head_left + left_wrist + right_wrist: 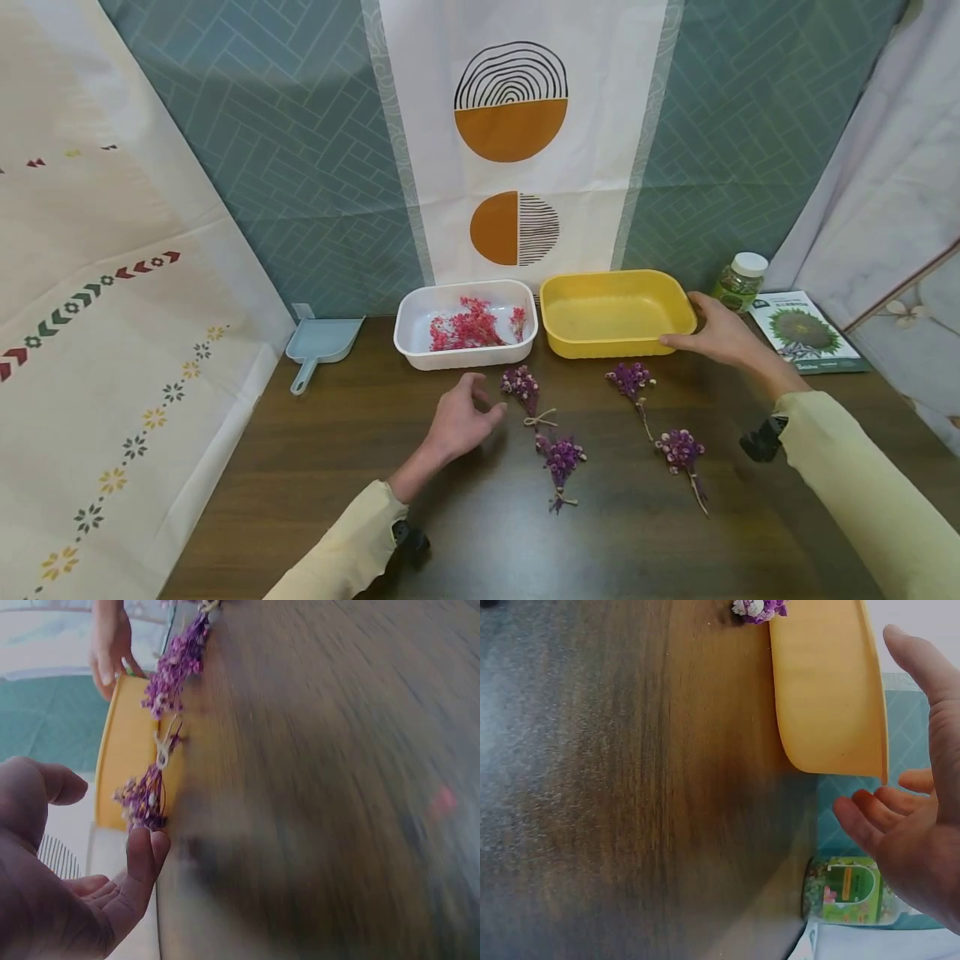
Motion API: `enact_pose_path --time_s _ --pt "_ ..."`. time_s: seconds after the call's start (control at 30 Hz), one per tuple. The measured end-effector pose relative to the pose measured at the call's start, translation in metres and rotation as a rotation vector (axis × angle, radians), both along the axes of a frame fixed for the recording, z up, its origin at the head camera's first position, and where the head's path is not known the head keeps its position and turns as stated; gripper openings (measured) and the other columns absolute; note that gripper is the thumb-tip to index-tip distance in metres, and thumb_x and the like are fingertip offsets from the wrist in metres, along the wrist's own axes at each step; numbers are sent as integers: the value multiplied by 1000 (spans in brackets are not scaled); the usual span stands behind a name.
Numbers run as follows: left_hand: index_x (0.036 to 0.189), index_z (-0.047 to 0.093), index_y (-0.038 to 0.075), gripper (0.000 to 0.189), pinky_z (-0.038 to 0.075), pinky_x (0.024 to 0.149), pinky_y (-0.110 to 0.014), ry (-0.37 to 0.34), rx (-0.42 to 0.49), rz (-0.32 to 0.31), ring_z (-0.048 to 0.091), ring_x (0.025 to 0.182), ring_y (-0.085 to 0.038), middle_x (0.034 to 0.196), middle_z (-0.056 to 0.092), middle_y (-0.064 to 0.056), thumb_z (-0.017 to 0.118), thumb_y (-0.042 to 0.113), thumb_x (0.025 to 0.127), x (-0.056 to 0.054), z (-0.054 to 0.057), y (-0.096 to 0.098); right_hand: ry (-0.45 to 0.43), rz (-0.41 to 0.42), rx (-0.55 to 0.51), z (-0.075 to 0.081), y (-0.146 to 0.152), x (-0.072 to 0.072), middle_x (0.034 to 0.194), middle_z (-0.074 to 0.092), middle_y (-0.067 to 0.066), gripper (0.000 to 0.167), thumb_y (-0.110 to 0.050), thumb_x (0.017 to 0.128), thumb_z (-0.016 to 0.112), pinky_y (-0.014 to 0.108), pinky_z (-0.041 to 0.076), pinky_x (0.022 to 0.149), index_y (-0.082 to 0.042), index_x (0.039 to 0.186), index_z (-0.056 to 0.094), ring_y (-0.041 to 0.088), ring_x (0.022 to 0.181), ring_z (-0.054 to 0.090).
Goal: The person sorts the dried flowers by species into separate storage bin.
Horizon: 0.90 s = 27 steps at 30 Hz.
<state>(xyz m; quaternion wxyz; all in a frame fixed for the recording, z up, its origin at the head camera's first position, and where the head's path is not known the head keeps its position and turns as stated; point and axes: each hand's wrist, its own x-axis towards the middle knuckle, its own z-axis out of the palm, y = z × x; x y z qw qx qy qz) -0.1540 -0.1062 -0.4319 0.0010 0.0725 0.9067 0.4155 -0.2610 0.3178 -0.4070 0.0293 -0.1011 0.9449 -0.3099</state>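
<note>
The person's left hand [463,421], half open and holding nothing, hovers just beside a twine-tied purple flower bunch [521,385] in front of the white basin [465,361]. The right hand [722,333], thumb and fingers spread, is at the yellow basin's [615,312] right end; contact is unclear.

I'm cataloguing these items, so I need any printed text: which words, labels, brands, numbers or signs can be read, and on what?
No text can be read with certainty.
Clear round jar with a white lid: printed label, lettering too small and blurred.
Flat white-and-green packet with a sunflower picture: print too small to read.
</note>
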Motion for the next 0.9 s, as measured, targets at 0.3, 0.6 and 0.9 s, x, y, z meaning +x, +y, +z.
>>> enact_pose_path --time_s 0.3,0.6,0.9 --pt "134 51 -4 63 53 82 -45 -36 -12 27 64 95 -32 106 68 -17 77 27 85 -5 -2 19 -65 20 24 1 0 -6 128 49 32 104 -55 86 73 66 40 96 10 150 22 43 107 52" --pt "133 51 -5 68 51 85 -46 -18 -37 45 59 99 -31 111 62 -18 80 29 81 -9 -8 29 -104 18 44 0 4 -11 138 41 38 110 -55 89 70 69 35 101 13 153 10 50 118 47" --pt "138 48 1 84 49 93 -53 -23 -110 132 57 111 -42 126 55 -23 87 37 73 -10 -17 43 -118 18 31 -1 2 -12 139 39 37 110 -55 88 70 69 33 102 12 153 11 50 118 46"
